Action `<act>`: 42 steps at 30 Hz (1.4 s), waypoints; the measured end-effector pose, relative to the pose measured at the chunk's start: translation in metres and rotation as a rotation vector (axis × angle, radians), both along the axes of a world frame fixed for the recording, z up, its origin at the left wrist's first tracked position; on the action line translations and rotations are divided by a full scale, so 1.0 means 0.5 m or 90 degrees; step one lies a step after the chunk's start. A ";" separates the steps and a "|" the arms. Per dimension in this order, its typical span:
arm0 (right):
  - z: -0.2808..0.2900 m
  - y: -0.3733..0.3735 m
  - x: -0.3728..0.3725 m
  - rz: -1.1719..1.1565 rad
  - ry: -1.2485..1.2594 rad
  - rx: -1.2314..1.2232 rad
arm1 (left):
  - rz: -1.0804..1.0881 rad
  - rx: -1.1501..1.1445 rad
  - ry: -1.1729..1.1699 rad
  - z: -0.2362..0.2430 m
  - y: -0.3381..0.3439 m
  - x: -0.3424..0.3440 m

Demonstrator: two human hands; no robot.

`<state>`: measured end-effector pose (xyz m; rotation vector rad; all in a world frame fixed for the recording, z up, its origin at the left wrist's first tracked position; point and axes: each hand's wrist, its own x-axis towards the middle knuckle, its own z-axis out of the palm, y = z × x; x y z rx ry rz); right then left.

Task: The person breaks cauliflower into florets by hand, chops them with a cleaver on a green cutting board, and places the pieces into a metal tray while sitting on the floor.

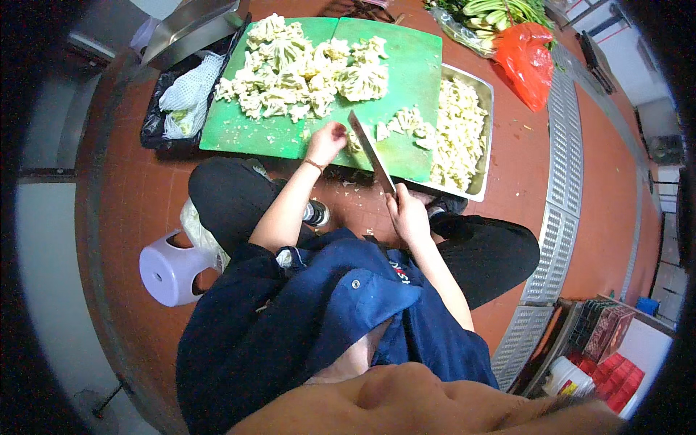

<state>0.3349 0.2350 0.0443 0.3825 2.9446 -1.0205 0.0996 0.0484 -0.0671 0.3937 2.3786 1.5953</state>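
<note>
My right hand [407, 215] is wrapped round the handle of a knife [371, 152]. The broad blade slants up and to the left over the near part of a green cutting board [406, 65]. Just left of the blade, my left hand [328, 143] is closed with its fingers curled; what they hold, if anything, is hidden. A small cauliflower piece [353, 142] lies between that hand and the blade. Large cauliflower chunks [290, 69] are heaped on the far left and middle of the board. Cut florets [407, 125] lie right of the knife.
A metal tray [487, 145] full of cut cauliflower [458, 130] sits under the board's right edge. At left stands a black-lined bin [151, 119] with white foam netting [192, 94]. Green vegetables [500, 14] and a red plastic bag [523, 61] lie far right. A purple stool [168, 274] is at left.
</note>
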 end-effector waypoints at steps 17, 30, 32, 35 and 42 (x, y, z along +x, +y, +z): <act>-0.025 0.043 -0.013 -0.124 -0.056 -0.107 | -0.017 -0.135 0.109 0.076 0.003 0.002; -0.016 -0.018 -0.029 -0.042 -0.129 -0.145 | 0.016 -0.133 0.143 0.073 0.012 0.031; -0.017 -0.017 -0.047 -0.045 -0.159 -0.214 | 0.015 -0.124 0.145 0.066 0.006 0.032; -0.073 -0.020 -0.066 -0.050 -0.141 -0.172 | 0.007 -0.115 0.178 0.069 0.018 0.034; -0.050 -0.018 -0.045 -0.058 -0.018 -0.128 | 0.018 -0.124 0.131 0.068 0.008 0.035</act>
